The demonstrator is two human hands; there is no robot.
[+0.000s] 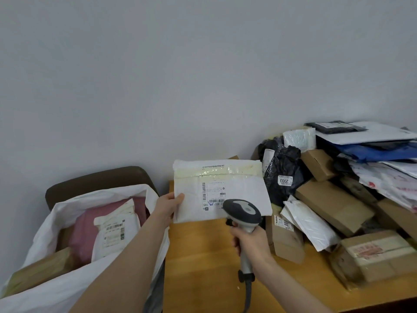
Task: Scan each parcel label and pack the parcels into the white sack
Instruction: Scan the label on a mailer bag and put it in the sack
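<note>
My left hand (168, 207) pinches the left edge of a white padded mailer (216, 188), held upright above the wooden table with its label facing me. My right hand (249, 242) grips the handle of a grey barcode scanner (244, 211), whose head sits just in front of the label's lower barcode. The white sack (67, 288) stands open at the left, below my left forearm. Inside it lie a pink parcel (83, 233), a white labelled mailer (115, 229) and a brown box (38, 271).
A heap of parcels covers the table's right side: brown cartons (334, 204), a black bag tagged 2003 (283, 175), white mailers (309, 224), a blue bag (372, 153). Bare wooden tabletop (203, 256) lies under my hands. A dark chair back (97, 179) rises behind the sack.
</note>
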